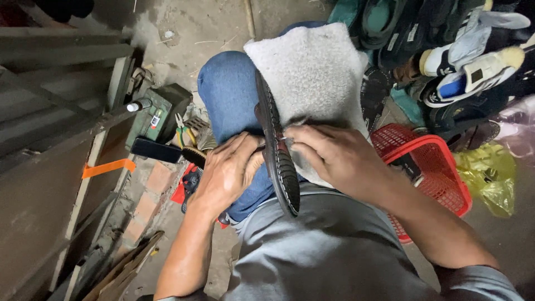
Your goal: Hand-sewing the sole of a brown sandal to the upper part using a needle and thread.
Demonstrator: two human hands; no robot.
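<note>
A black shoe [277, 156] stands on its edge across my lap, its ridged sole toward the camera. My left hand [227, 170] grips the shoe's upper from the left side. My right hand [329, 153] is pinched against the sole's right edge, with a thin metal tip showing between the fingertips; what it is I cannot tell. A grey woolly cloth [312, 69] lies over my right knee beneath the shoe. My left knee in blue jeans [228, 92] sits beside it.
A red plastic basket [440, 167] stands at my right. Behind it lies a pile of several shoes and sandals [451, 50], with a yellow bag [493, 173]. At my left are a green box [159, 114], pliers [183, 132], a brush [167, 151] and wooden boards [50, 145].
</note>
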